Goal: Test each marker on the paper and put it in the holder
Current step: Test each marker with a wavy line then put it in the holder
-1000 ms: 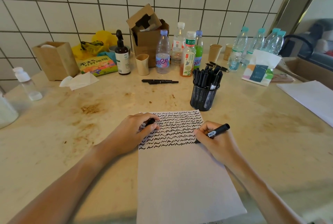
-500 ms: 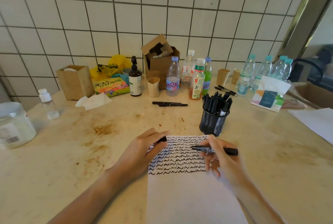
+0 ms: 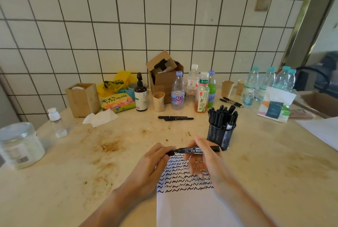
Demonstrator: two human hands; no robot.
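Black marker (image 3: 196, 150) is lying level just in front of the mesh holder (image 3: 221, 136), above the scribbled paper (image 3: 184, 177); the right hand (image 3: 210, 162) is pinching its barrel while the left hand (image 3: 153, 164) is pinching the cap (image 3: 171, 152) at its tip. Judging by this, capping is under way, and next it is needing a firm push, then dropping into the holder. The barrel's white label is too blurred to read; behind the holder, a bottle (image 3: 177, 93) is showing letters like "men".
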